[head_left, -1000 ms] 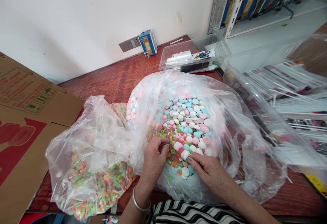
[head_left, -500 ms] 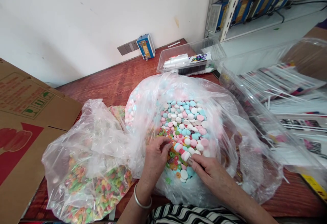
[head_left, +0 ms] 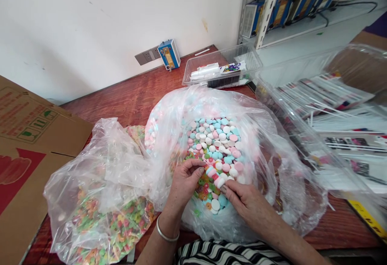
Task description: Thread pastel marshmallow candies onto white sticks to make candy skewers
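Note:
A short row of pink, white, blue and red candies (head_left: 213, 175) runs between my hands, above an open plastic bag. My right hand (head_left: 243, 198) pinches its lower white end with thumb and forefinger. At the upper end, my left hand (head_left: 187, 178) is closed in a pinch; what sits between its fingertips is too small to make out. Beneath lie loose round pastel candies (head_left: 222, 136) in pink, white and blue. Small coloured gummy rings (head_left: 203, 190) are heaped under my left hand in the same clear bag (head_left: 163, 156).
A second clear bag (head_left: 102, 176) of gummy rings lies at left, beside a cardboard box (head_left: 60, 132). Behind stand a clear tray (head_left: 193, 81) with white tubes and a blue device (head_left: 169, 55). At right, a large clear bin (head_left: 299, 124) holds white sticks and printed packets.
The view has shifted slightly, so everything sits a little further left. Both hands keep nearly the same pose around the candy row.

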{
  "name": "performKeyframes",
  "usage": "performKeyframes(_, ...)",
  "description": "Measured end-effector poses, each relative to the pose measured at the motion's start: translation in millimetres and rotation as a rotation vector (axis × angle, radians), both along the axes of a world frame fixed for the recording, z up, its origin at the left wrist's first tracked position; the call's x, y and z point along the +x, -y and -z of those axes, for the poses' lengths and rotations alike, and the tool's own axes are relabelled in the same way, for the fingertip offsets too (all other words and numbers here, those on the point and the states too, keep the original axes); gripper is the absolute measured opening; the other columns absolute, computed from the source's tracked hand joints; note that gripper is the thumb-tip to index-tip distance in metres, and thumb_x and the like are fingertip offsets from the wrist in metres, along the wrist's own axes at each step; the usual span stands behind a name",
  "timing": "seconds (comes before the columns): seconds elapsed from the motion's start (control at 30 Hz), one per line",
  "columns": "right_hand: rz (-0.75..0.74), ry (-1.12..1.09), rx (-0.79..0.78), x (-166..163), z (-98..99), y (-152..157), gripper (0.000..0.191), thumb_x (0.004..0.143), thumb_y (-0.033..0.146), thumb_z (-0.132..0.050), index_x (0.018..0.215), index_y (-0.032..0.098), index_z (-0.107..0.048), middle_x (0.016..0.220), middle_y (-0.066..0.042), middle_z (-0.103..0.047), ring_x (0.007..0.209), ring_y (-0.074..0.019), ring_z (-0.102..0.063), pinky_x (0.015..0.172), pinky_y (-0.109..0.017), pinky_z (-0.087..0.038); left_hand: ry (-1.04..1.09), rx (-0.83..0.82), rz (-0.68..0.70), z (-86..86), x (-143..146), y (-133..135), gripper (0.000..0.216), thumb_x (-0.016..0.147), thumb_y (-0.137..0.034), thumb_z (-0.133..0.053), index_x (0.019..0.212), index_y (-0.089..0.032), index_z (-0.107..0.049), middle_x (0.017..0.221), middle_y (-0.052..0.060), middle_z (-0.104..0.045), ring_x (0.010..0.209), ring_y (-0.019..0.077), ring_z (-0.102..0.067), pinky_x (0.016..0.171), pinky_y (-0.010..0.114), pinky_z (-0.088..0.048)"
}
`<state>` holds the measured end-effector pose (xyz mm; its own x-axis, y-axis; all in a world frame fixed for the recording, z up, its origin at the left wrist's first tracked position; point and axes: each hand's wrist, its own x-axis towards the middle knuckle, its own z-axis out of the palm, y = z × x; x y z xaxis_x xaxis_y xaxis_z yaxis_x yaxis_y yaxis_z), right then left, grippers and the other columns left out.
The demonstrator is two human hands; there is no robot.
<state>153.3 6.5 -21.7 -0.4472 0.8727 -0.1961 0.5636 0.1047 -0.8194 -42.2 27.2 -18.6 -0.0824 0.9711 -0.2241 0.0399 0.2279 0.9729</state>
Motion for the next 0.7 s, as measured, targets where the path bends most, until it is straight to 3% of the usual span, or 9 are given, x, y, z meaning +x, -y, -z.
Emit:
performKeyframes(0.1,0.053,-0.01,0.031,-7,-0.5,3,0.033,0.097,0.035,-0.033,0.077,0.021,-0.056,0.071,-0.002,-0.063,0.065,-0.0176,-0.058,0.06,-0.027,-0.037,0.275,-0.036,-0.133,-3.3,13,-6,0.018,0.073,-0.034,-0.075,0.08,-0.018,-0.069,0.08,0.0,-0.067,0.076,0.013,-0.061,0.075,0.026,-0.049)
performKeyframes(0.17,0.063,-0.037,0.065,-12,-0.5,4,0.033,0.097,0.035,-0.032,0.083,0.02,-0.058,0.074,-0.003,-0.065,0.067,-0.0181,-0.059,0.062,-0.027,-0.039,0.516,-0.064,-0.239,-6.9,27,-10,0.024,0.071,-0.034,-0.077,0.087,-0.02,-0.067,0.082,-0.002,-0.066,0.076,0.0116,-0.061,0.076,0.026,-0.05)
performKeyframes(0.27,0.077,-0.1,0.06,-16,-0.9,2,0.034,0.099,0.035,-0.03,0.088,0.021,-0.059,0.075,-0.002,-0.067,0.067,-0.0177,-0.061,0.063,-0.026,-0.041,0.746,-0.117,-0.26,-12.9,50,-13,0.028,0.077,-0.038,-0.072,0.097,-0.021,-0.064,0.092,0.0,-0.065,0.081,0.0128,-0.063,0.079,0.028,-0.051)
performKeyframes(0.43,0.149,-0.151,0.028,-9,-2.6,-4,0.032,0.1,0.04,-0.033,0.094,0.021,-0.057,0.079,-0.003,-0.068,0.07,-0.0184,-0.064,0.063,-0.026,-0.043,0.857,-0.108,-0.263,-17.2,73,-13,0.034,0.083,-0.053,-0.061,0.09,-0.02,-0.058,0.074,-0.001,-0.057,0.065,0.0108,-0.058,0.066,0.026,-0.051)
performKeyframes(0.57,0.039,0.021,0.086,-3,7.3,2,0.026,0.098,0.033,-0.033,0.094,0.021,-0.055,0.073,-0.004,-0.069,0.067,-0.0216,-0.067,0.059,-0.028,-0.043,0.859,-0.119,-0.351,-15.2,78,-17,0.037,0.082,-0.055,-0.063,0.087,-0.02,-0.054,0.063,-0.004,-0.05,0.052,0.0077,-0.048,0.054,0.02,-0.044)
performKeyframes(0.7,0.012,0.135,0.189,-3,22.2,10,0.035,0.098,0.03,-0.024,0.091,0.022,-0.057,0.074,-0.008,-0.072,0.067,-0.024,-0.071,0.055,-0.028,-0.045,0.842,-0.13,-0.385,-12.1,83,-16,0.035,0.081,-0.052,-0.066,0.082,-0.02,-0.051,0.062,-0.005,-0.05,0.05,0.0067,-0.047,0.055,0.02,-0.043)
